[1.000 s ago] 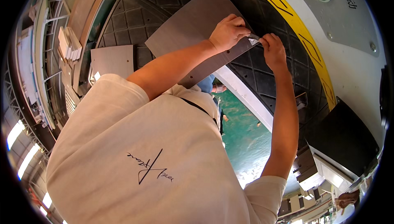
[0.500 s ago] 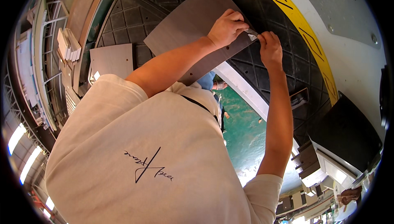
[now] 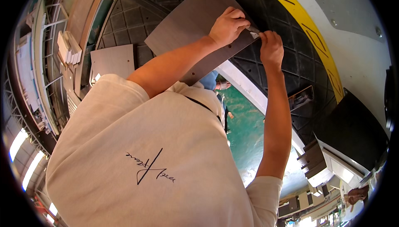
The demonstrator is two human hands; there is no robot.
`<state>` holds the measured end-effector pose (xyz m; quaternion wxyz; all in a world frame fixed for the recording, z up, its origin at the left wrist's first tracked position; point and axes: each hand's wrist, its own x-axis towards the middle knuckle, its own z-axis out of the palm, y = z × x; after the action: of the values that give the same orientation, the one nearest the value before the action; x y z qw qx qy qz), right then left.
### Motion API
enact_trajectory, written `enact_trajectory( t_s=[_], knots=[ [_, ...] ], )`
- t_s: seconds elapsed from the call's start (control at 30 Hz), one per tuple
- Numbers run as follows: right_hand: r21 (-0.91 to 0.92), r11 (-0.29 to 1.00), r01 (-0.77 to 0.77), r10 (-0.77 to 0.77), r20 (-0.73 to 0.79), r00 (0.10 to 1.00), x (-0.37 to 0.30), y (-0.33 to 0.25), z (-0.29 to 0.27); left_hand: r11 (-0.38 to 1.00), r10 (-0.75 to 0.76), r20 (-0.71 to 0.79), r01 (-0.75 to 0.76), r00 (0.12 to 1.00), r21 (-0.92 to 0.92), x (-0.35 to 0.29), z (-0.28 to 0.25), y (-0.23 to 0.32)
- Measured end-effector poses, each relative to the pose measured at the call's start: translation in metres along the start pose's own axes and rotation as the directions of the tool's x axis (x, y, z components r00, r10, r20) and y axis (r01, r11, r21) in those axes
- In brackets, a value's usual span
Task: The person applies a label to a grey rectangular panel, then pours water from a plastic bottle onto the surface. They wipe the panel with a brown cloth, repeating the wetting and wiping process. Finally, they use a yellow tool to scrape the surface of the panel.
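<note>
A brown wood-grain panel (image 3: pixel 189 23) with drilled holes lies at an angle on the black gridded surface (image 3: pixel 124 23). At its right corner my left hand (image 3: pixel 229 26) is closed, thumb and fingers pinching a thin greyish strip (image 3: pixel 252 28). My right hand (image 3: pixel 272 49) is closed too, just past that corner, its fingertips at the strip's other end. A small white patch (image 3: pixel 254 35) shows at the corner between my hands. What the strip is made of, and whether it is fixed to the panel, I cannot make out.
A smaller brown panel (image 3: pixel 112 62) lies to the left. A phone-like dark object (image 3: pixel 301 98) rests right of my right forearm. A yellow curved band (image 3: pixel 309 29) borders a white machine housing (image 3: pixel 353 52). Cut pale boards (image 3: pixel 70 48) are stacked at far left.
Both hands stay at the panel's corner. My right hand and forearm have shifted slightly left, closer to my left hand. The panel has hardly moved.
</note>
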<state>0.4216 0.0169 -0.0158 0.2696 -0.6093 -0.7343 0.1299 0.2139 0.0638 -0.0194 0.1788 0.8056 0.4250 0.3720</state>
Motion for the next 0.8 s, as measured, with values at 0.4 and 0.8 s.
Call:
enact_trajectory(
  t_s=[0.4,0.8],
  knots=[
    [0.081,0.996,0.042,-0.052,0.123,0.991,0.013,0.021,-0.025,1.000,-0.009,0.046,0.010,0.999,-0.007,0.002,0.005,0.007],
    [-0.016,0.999,0.035,-0.027,0.374,0.927,0.027,0.028,-0.041,0.998,0.018,0.038,-0.016,0.999,-0.057,0.002,0.017,0.010]
  ],
)
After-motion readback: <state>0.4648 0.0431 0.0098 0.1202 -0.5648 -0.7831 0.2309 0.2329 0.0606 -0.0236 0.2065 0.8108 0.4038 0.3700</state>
